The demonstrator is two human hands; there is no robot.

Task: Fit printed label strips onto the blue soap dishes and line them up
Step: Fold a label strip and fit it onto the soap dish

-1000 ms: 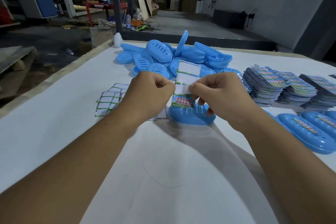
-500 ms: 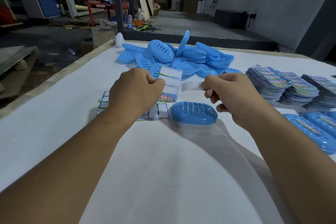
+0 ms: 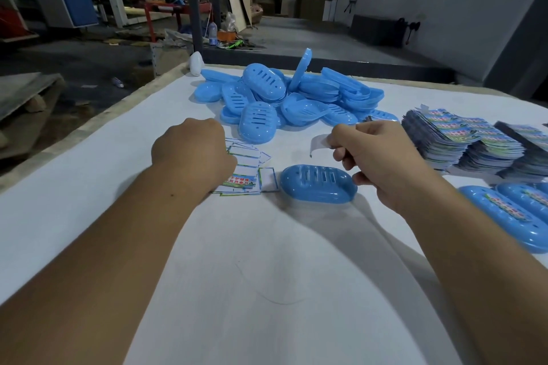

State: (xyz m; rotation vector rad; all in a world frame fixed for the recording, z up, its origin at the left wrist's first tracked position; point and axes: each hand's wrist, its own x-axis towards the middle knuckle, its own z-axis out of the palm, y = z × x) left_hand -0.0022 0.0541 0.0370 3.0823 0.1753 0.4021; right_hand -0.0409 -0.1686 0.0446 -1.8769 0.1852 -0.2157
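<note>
Both my hands are busy on the white worktop, each closed on something different. My left hand is curled into a fist over the small loose pile of printed slips near the left edge, pressing on the one with red characters; my fingers are under the knuckles, so I cannot tell whether they pinch it or only pin it. My right hand is raised off the surface, thumb and forefinger clamped on a pale, curling strip that looks to me like peeled-off backing or tape.

Between my hands, just beside the slips, lies one blue soap dish, slotted face up and bare, no label on it yet. I take it that it sits there so I can work on it without reaching.

Toward the far edge is the heap of unlabelled dishes, the supply. Along the right edge stand stacks of printed labels, and nearer me two finished dishes lie side by side with labels on top, the row this one should join.

My guess is the next move brings a label over the bare dish.
</note>
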